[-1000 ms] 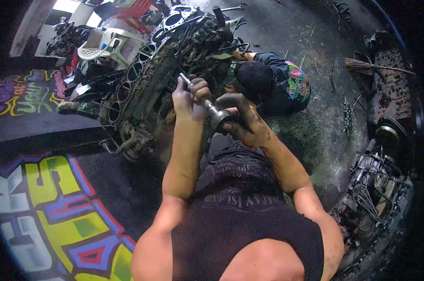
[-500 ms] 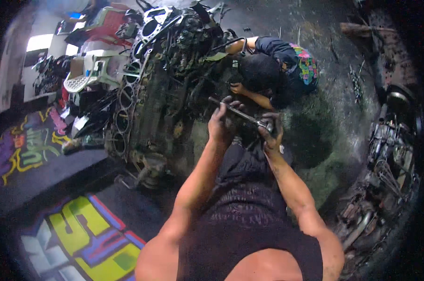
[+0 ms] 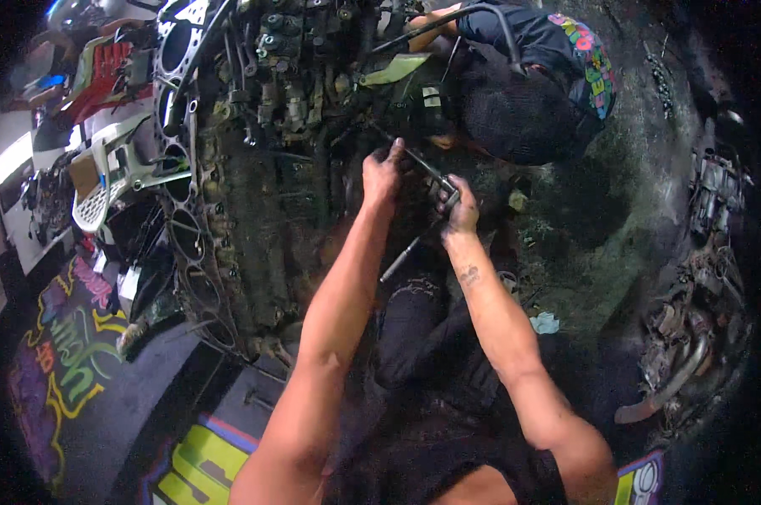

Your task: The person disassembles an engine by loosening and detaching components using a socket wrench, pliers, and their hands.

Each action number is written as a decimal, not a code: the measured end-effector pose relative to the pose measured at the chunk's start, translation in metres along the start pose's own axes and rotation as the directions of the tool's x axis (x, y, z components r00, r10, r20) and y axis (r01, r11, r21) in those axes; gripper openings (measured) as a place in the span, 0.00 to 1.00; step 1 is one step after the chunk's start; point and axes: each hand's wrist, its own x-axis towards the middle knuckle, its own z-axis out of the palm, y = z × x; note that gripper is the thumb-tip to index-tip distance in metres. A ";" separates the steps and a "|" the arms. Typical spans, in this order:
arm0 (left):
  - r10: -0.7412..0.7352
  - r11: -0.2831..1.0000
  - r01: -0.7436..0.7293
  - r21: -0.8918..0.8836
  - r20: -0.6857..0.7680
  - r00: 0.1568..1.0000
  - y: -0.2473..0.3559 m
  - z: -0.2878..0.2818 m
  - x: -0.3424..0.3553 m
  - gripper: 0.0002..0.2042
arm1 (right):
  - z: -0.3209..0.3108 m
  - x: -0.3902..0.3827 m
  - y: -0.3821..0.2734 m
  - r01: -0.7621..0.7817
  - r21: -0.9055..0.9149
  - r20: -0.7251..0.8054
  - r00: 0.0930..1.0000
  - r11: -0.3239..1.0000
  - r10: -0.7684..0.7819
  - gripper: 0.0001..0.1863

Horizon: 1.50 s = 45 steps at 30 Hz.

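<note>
A ratchet wrench (image 3: 404, 255) with a long extension bar (image 3: 426, 165) is held in front of me at the engine. My left hand (image 3: 383, 175) is closed around the bar, nearer the engine. At the other end, my right hand (image 3: 459, 207) grips the ratchet's head, and its handle slants down to the left below that hand. The bar points up and left into the dark side of a large, greasy engine (image 3: 271, 202). Shadow hides the far tip, so I cannot tell whether it sits on a bolt.
A co-worker in a dark shirt (image 3: 527, 38) crouches at the engine's right side, head close to my right hand. A bent bar (image 3: 502, 25) rises beside them. White plastic chairs (image 3: 115, 172) stand left. Metal parts (image 3: 687, 337) lie along the right; a pale rag (image 3: 545, 323) is on the floor.
Both hands have reached forward to the engine with the extension bar, which now points into its side. The ratchet handle now shows. My view has moved closer to the engine.
</note>
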 end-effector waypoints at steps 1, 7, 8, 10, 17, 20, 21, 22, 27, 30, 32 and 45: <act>0.044 0.987 -0.029 0.155 -0.093 0.995 -0.005 -0.004 0.009 0.21 | 0.007 0.001 0.001 0.000 -0.024 -0.045 0.999 1.000 -0.001 0.10; 0.083 0.991 -0.069 0.118 -0.114 0.990 -0.010 0.004 0.019 0.14 | 0.011 0.012 -0.010 -0.059 -0.001 -0.055 0.997 0.998 0.059 0.10; 0.080 0.991 -0.066 0.114 -0.117 0.990 -0.010 0.003 0.019 0.14 | 0.011 0.011 -0.011 -0.129 0.052 -0.014 0.991 0.990 0.130 0.10; 0.097 0.992 -0.109 -0.069 -0.160 0.982 -0.005 0.009 0.006 0.17 | 0.017 0.003 -0.019 -0.243 0.132 0.004 0.970 0.961 0.245 0.13; 0.141 0.979 -0.165 -0.121 -0.188 0.972 0.013 0.006 -0.002 0.12 | 0.031 -0.001 -0.015 -0.228 0.197 -0.046 0.969 0.954 0.241 0.19; 0.025 0.997 -0.028 -0.074 -0.038 0.999 0.011 -0.007 0.000 0.15 | 0.027 0.006 -0.005 -0.148 0.144 -0.057 0.986 0.979 0.157 0.16; -0.007 1.000 0.004 0.027 0.111 0.994 0.005 -0.020 0.002 0.17 | 0.025 0.007 -0.003 -0.095 0.086 -0.046 0.994 0.992 0.099 0.14; -0.047 0.986 0.009 0.167 0.220 0.974 0.016 -0.023 -0.013 0.18 | 0.017 0.012 -0.003 -0.068 0.053 -0.074 0.995 0.996 0.072 0.13; -0.209 0.427 -0.389 0.816 0.508 0.836 0.030 -0.040 -0.144 0.19 | 0.026 0.002 -0.014 -0.201 0.176 -0.070 0.974 0.964 0.216 0.13; -0.157 0.347 -0.290 0.892 0.360 0.920 0.015 -0.023 -0.152 0.17 | 0.019 0.014 -0.006 -0.154 0.188 -0.020 0.987 0.970 0.160 0.08; -0.065 0.406 -0.307 0.861 0.362 0.930 -0.015 -0.023 -0.148 0.15 | 0.016 0.020 -0.001 -0.090 0.146 -0.109 0.988 0.985 0.107 0.11; -0.057 0.613 -0.247 0.750 0.354 0.934 -0.106 -0.015 -0.079 0.19 | 0.016 0.027 -0.021 0.191 -0.304 -0.104 0.967 0.933 -0.232 0.11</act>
